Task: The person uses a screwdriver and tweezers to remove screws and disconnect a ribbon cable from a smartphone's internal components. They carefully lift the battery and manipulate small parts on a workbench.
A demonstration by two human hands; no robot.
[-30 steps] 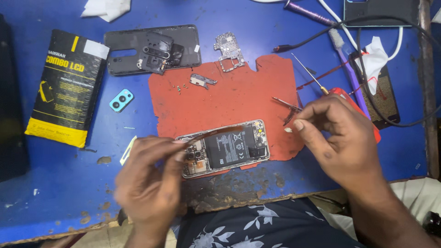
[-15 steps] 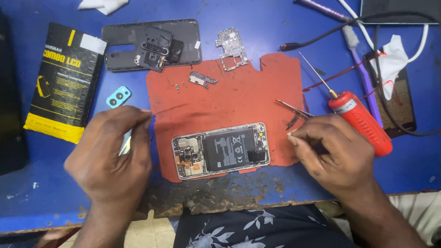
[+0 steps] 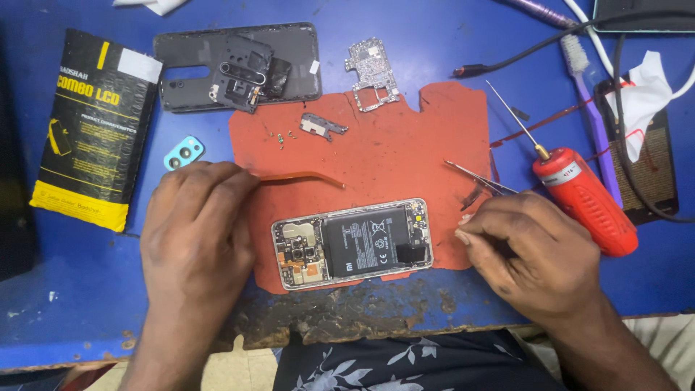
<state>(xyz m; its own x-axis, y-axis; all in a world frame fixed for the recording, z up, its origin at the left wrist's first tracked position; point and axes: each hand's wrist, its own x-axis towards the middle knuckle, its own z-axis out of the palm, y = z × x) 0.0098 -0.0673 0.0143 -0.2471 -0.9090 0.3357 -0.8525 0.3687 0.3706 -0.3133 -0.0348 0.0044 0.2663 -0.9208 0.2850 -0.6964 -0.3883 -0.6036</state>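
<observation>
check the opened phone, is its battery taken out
No, the black battery sits in the opened phone, between the two hands.

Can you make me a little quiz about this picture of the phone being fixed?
1. True or false: the opened phone lies on the red mat.
2. What does the left hand hold?
A. a thin orange strip
B. a toothbrush
C. a blue camera ring
3. Fill in: the red screwdriver lies beside the ____ hand.

Key:
1. True.
2. A: the orange strip runs from its fingers over the mat.
3. Right: the right hand rests just left of it, with tweezers sticking out above its fingers.
</observation>
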